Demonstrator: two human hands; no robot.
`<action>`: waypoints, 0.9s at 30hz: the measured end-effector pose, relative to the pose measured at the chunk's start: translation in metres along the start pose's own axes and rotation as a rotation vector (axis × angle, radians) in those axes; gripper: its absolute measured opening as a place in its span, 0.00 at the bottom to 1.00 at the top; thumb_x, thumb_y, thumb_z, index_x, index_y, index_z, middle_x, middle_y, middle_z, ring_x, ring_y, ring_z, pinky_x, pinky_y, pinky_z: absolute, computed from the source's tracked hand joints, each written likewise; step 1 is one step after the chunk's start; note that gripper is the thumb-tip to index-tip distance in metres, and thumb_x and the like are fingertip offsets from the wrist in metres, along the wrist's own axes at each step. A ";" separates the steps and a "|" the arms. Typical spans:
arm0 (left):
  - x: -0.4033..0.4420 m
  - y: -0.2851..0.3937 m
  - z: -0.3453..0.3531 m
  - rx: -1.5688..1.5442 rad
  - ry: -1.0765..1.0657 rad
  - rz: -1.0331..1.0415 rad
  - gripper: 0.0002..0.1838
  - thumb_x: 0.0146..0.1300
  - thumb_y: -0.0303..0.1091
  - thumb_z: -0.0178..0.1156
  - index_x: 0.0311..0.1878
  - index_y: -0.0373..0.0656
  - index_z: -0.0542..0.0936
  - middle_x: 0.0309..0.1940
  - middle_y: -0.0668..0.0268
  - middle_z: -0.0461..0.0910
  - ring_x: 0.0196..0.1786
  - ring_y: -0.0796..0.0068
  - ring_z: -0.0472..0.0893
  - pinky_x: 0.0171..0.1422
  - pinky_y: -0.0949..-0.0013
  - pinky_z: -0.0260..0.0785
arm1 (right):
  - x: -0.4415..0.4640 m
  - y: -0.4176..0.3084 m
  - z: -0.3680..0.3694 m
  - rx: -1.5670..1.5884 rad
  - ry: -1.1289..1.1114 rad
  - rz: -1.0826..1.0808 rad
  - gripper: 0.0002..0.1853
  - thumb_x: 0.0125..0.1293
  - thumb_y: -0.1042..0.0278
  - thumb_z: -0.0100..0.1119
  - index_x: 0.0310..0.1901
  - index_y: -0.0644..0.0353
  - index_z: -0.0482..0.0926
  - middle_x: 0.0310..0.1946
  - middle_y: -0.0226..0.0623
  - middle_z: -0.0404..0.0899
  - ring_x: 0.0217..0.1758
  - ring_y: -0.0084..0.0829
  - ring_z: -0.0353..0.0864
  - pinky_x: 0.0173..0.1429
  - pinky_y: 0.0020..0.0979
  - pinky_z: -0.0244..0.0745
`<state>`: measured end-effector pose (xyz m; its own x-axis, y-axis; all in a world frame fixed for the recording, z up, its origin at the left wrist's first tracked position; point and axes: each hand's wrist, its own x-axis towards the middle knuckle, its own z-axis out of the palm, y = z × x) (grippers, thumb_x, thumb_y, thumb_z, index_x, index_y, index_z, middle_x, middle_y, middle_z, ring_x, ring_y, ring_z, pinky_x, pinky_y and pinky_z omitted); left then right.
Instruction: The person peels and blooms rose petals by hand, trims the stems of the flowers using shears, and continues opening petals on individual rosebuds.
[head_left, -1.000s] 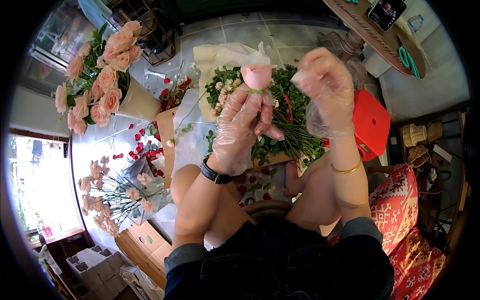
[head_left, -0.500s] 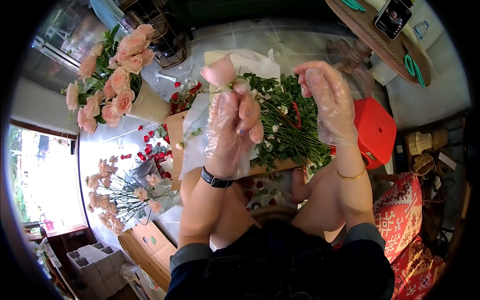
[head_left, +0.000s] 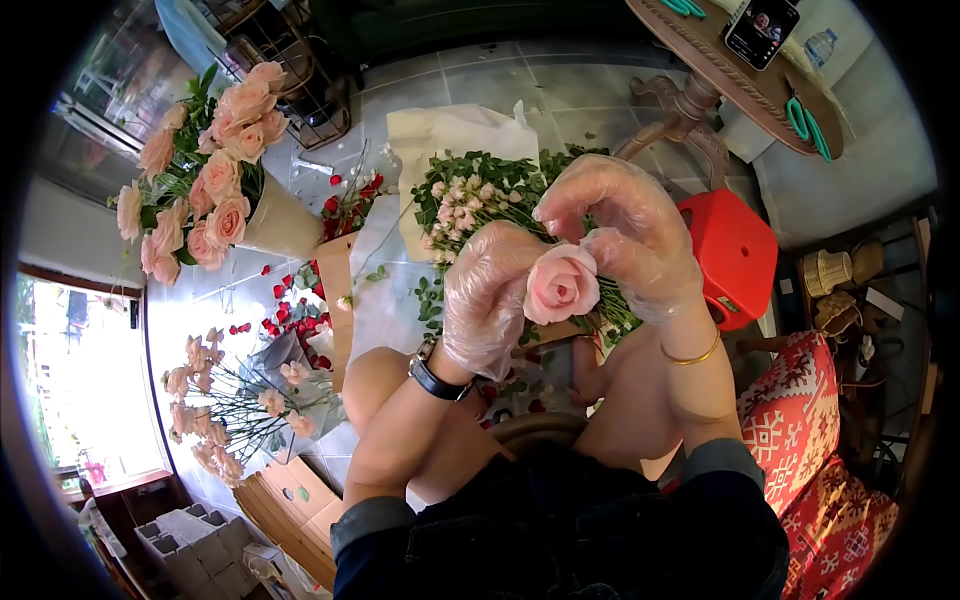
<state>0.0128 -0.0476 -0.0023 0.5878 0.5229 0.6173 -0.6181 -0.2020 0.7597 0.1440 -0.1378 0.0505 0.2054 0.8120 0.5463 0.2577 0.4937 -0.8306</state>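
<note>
A pale pink rose [head_left: 562, 284] faces up in front of me, its bloom open and its stem hidden. My left hand [head_left: 492, 298], in a clear plastic glove, is closed around it from below. Also gloved, my right hand [head_left: 640, 235] arches over the bloom's upper right side. Its fingers are curved and apart, with the thumb close against the outer petals; whether it touches them I cannot tell. Beneath both hands lies a bunch of small pale pink roses [head_left: 462, 208] with green leaves, on paper [head_left: 410, 140] on the floor.
Pink roses [head_left: 222, 178] fill a pale vase [head_left: 285, 215] at the left. Red petals [head_left: 290, 310] are scattered near it, above more cut flowers [head_left: 205, 400]. A red stool [head_left: 738, 262] stands right. The wooden table [head_left: 690, 45] carries a phone [head_left: 762, 32] and green-handled scissors [head_left: 808, 128].
My left hand has turned and moved right and down, so the rose now faces me. My right hand has come left and down to the bloom. The view has shifted slightly.
</note>
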 end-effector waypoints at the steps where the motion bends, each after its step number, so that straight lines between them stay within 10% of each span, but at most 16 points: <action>1: 0.001 -0.001 -0.001 0.021 0.004 0.045 0.05 0.56 0.25 0.55 0.37 0.39 0.76 0.30 0.60 0.76 0.33 0.62 0.74 0.40 0.65 0.67 | 0.000 -0.001 0.000 0.001 0.000 0.000 0.16 0.55 0.62 0.61 0.43 0.62 0.76 0.37 0.34 0.75 0.35 0.24 0.73 0.41 0.24 0.68; 13: 0.003 -0.021 -0.020 0.050 -0.028 -0.062 0.09 0.55 0.29 0.59 0.39 0.38 0.75 0.34 0.62 0.74 0.38 0.65 0.72 0.44 0.67 0.65 | 0.000 -0.001 0.008 -0.329 0.016 -0.022 0.24 0.46 0.67 0.66 0.47 0.58 0.73 0.35 0.31 0.70 0.29 0.22 0.65 0.36 0.22 0.65; 27: 0.004 -0.026 -0.029 0.187 -0.128 0.019 0.07 0.56 0.26 0.57 0.38 0.39 0.76 0.35 0.62 0.73 0.39 0.64 0.72 0.46 0.66 0.65 | -0.003 0.007 0.010 -0.065 0.059 0.189 0.09 0.57 0.74 0.57 0.39 0.63 0.74 0.29 0.30 0.73 0.28 0.17 0.69 0.34 0.19 0.67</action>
<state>0.0165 -0.0164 -0.0251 0.6459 0.4103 0.6438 -0.5291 -0.3675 0.7649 0.1360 -0.1339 0.0417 0.3102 0.8676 0.3887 0.2694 0.3119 -0.9111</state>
